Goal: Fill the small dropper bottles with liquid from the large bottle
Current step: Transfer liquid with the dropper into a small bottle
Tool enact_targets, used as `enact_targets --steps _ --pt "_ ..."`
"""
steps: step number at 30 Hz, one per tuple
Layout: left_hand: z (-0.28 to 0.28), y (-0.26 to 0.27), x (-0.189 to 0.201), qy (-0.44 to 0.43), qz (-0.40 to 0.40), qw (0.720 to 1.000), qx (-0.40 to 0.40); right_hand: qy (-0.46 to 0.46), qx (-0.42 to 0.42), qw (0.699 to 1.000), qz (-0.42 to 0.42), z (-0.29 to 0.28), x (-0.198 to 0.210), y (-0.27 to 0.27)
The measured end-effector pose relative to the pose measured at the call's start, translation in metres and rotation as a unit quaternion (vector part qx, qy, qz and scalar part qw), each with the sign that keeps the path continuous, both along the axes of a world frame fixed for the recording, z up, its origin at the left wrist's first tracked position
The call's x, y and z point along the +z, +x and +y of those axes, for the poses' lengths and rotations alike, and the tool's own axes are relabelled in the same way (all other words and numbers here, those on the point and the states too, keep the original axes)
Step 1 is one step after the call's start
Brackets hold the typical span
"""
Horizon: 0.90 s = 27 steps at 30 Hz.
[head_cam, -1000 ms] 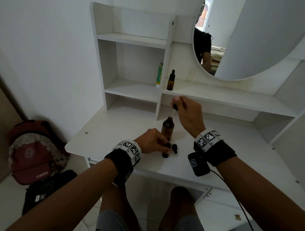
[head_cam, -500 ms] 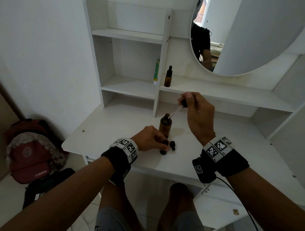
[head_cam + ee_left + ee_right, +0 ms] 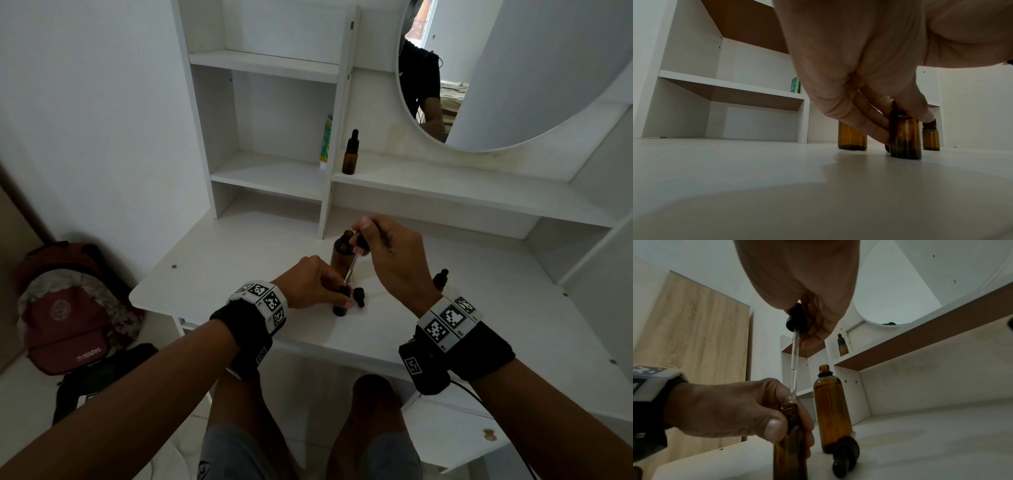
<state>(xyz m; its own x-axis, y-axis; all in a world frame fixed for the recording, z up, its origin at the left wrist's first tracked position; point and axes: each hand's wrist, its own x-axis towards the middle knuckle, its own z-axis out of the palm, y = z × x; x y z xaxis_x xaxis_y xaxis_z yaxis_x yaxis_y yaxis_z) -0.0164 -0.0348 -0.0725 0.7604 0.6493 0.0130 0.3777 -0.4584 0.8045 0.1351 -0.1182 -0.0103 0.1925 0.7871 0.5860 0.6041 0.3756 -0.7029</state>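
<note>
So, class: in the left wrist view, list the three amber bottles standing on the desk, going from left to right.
Large bottle → small open bottle held by the left hand → small capped bottle.

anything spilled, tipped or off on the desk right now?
No spill visible. Only oddity: a loose black dropper cap lies on its side on the desk beside the open large bottle. All bottles stand upright.

White shelved vanity, round mirror
</note>
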Motion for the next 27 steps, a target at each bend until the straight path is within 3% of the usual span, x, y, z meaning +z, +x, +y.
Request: enact_targets --steps 12,27 --pt "0.0002 0.0004 -0.0010 0.003 0.007 1.000 0.002 -0.006 0.023 0.998 -0.064 -0.0013 -0.0048 -0.0031" --pt "-0.0001 0.0008 -0.0007 0.011 0.006 1.000 -0.003 -0.041 0.032 0.995 -0.081 0.0019 -0.0048 -0.0024"
